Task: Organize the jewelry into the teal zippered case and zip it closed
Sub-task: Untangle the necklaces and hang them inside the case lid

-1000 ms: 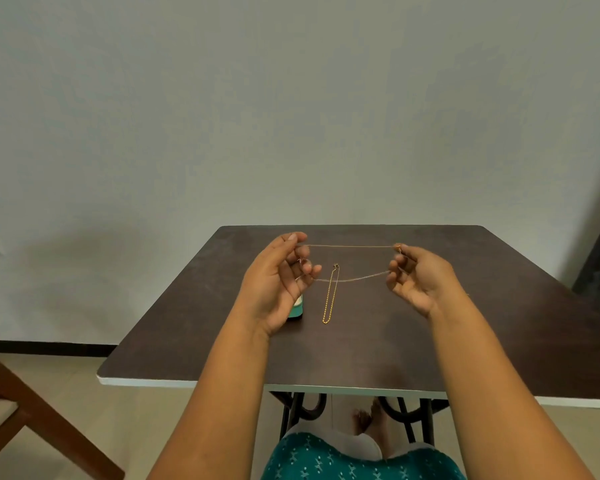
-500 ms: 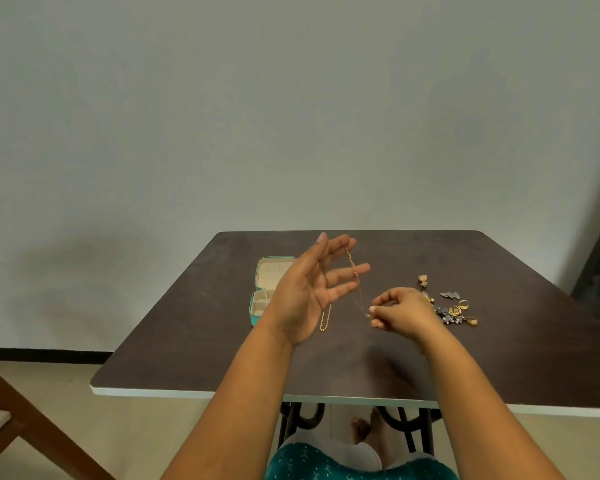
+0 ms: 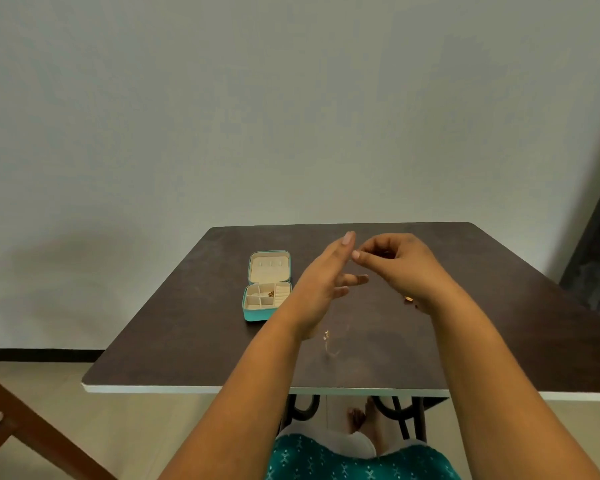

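Here, both of your hands are raised over the table [image 3: 187, 327], in the middle of the frame. Your left hand [image 3: 321, 282] is edge-on to the camera, its fingers fairly straight and pointing up and to the right, with the lower fingers spread a little toward the right. A thin chain [image 3: 327, 337] shows below that hand's wrist, hanging down over the table top with a small bright clasp or pendant at its upper end; it is too fine and blurred to tell where it runs above that, so you cannot be sure which fingers hold it. Your right hand [image 3: 397, 265] is just to the right of the left, its fingers curled inward and its thumb and forefinger pinched together close to the left hand's fingertips; whatever they pinch is too small to make out.

The case [image 3: 267, 285] lies open on the table, left of your left hand and apart from it. Its lid lies flat toward the top of the frame, showing a cream lining. Its lower half is split into small cream compartments, and a small dark gold piece sits in one near the middle.

A small gold item [image 3: 409, 298] lies on the table just below your right wrist, partly hidden by it.

A wooden chair [image 3: 25, 427] shows at the lower left of the frame.
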